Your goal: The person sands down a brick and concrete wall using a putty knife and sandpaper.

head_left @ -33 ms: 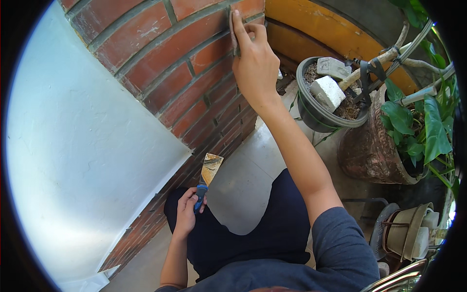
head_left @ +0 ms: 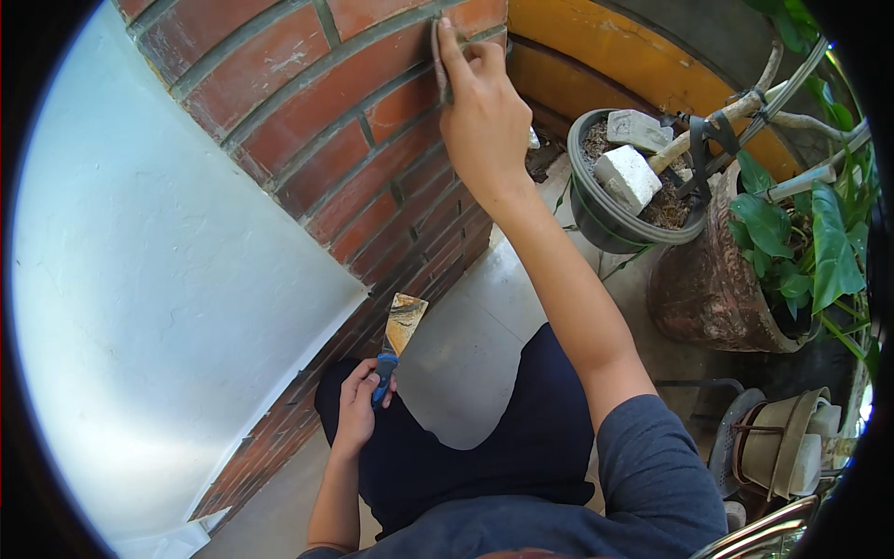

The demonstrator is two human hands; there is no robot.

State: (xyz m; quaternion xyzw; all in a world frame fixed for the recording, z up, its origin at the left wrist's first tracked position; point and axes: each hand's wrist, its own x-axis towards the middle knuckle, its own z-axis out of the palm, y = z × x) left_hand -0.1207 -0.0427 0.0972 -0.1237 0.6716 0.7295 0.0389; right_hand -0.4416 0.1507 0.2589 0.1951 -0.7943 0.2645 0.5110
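My right hand reaches up to the red brick wall. Its fingers press a thin, brownish-grey sheet, which looks like sandpaper, against the bricks near the wall's corner. Most of that sheet is seen edge-on or lies behind the fingers. Low in front of the wall, over my left thigh, my left hand is closed around the blue and black handle of a putty knife. The knife's blade points up and away from me, smeared with tan and dark residue, and touches nothing that I can see.
A white wall panel adjoins the bricks on the left. Close to my right forearm stands a dark plant pot with pale blocks in it. Beyond it are a large weathered pot with leafy plants and a stacked beige pot.
My right hand has slid slightly left along the bricks with the thin sheet. My left hand and the putty knife look unmoved.
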